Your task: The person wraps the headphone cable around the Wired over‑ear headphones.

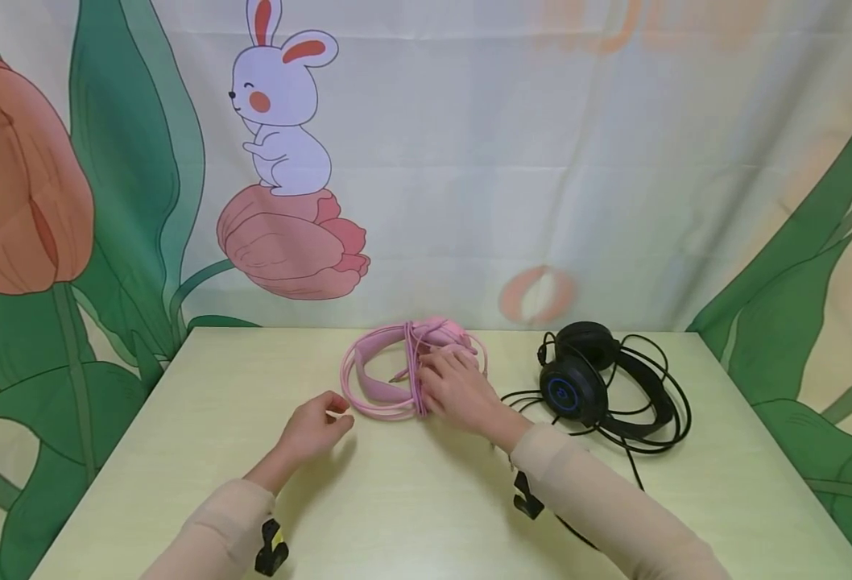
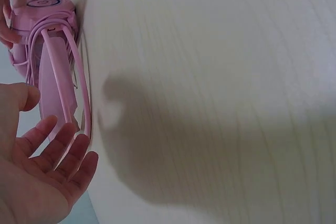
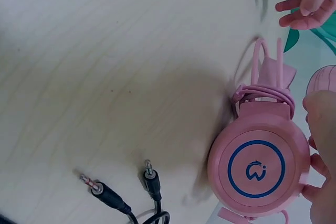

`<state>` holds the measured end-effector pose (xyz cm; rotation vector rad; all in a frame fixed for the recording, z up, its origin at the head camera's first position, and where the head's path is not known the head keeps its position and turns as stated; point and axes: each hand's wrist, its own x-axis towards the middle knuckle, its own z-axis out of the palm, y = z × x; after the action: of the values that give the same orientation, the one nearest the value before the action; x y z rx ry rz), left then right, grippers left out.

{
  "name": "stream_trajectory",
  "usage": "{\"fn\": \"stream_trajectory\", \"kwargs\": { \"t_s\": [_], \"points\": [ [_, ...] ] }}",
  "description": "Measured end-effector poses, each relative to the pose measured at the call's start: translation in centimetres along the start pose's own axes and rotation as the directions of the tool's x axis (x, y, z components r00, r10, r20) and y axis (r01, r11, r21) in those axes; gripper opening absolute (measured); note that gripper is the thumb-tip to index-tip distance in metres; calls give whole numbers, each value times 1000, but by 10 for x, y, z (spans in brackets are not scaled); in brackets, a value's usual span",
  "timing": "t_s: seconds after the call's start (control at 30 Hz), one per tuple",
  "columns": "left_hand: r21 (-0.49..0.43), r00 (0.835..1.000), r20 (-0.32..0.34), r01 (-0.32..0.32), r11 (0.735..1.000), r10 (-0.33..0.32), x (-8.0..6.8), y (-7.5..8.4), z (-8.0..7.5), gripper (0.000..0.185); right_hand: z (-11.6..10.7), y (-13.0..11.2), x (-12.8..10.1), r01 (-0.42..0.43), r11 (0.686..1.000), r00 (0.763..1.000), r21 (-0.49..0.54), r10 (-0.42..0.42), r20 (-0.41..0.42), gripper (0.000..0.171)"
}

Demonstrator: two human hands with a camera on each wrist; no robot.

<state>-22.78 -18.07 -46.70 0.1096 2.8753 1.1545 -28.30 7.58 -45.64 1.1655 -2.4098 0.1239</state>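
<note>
Pink headphones point(image 1: 444, 329) lie near the table's back edge, their pink cable coiled and wound round the headband beside the ear cups. Over the ear cups is my right hand point(image 1: 462, 391), its fingers bent down and gripping them. The right wrist view shows the round outer ear cup point(image 3: 255, 170) with a blue ring and logo, fingertips at its edge. My left hand point(image 1: 313, 428) hovers just left of the headband loop, fingers loosely curved and holding nothing. In the left wrist view its palm faces up, apart from the table. The right thumb's contact is hidden.
Black headphones point(image 1: 574, 395) with a loosely looped black cable lie to the right on the pale table point(image 1: 237, 387). Two black audio plugs point(image 3: 107, 196) rest near the pink ear cup. A printed curtain point(image 1: 455, 161) hangs behind the table.
</note>
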Motion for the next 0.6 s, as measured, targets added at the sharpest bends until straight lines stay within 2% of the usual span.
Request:
{"fn": "stream_trajectory", "kwargs": {
  "t_s": [0.13,0.4,0.6],
  "points": [
    [-3,1000,14,-19,1000,19,-3,1,0,31,-7,0,-5,-1,1000,1000,1,1,2,30],
    [20,996,24,-87,996,86,-7,3,5,38,-27,9,-22,10,999,998,-48,-13,-68,32],
    [34,992,37,-119,992,118,-12,8,6,40,-42,20,-40,-43,995,999,-87,40,-31,36]
  ]
}}
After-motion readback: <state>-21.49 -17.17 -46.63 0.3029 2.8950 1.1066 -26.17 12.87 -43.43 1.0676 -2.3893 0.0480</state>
